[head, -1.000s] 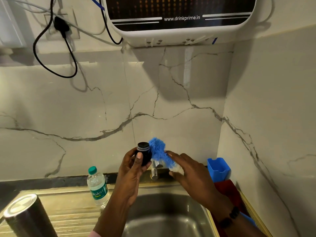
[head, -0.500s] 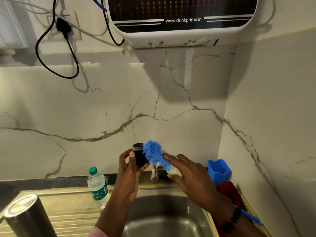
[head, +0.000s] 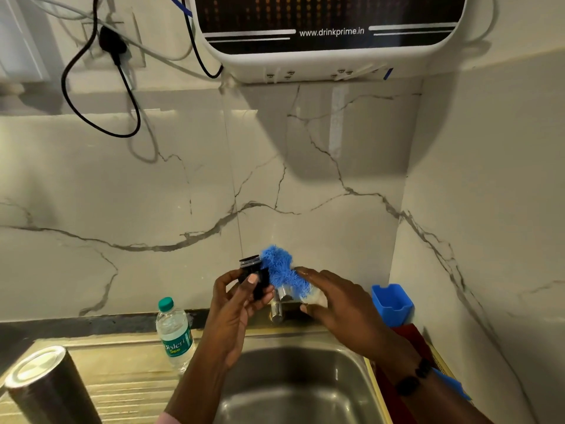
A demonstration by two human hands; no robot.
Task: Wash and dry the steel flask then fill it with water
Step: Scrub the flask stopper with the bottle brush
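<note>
- Head view, the hands: the left hand (head: 241, 304) pinches a small black flask cap (head: 254, 278) between thumb and fingers, holding it up over the far edge of the sink (head: 363, 359). The right hand (head: 339, 304) grips a blue bottle brush (head: 279, 270) low on its stem, with the fluffy head pointing up and left so that it touches the cap's right side.
- Head view, the relation that matters: cap and brush head meet between the two hands, just above the tap (head: 279, 302). The brush's long axis slants from lower right to upper left, and the cap sits tilted with its threaded end uppermost. I judge that the next stroke depends on keeping the bristles against the cap.
- Head view, the steel flask (head: 46, 384): it stands apart at the near left corner on the table's ribbed draining surface, well away from both hands, with its flat steel end facing up. The left hand is the nearer one to it.
- Head view, writing: the white unit (head: 330, 56) on the far wall reads "www.drinkprime.in". The green-capped plastic bottle (head: 174, 335) standing left of the left forearm carries a label reading "Bisleri", with smaller print beneath that looks like "500".
- Head view, other things: a blue holder (head: 391, 302) sits in the right corner, near the right hand.
</note>
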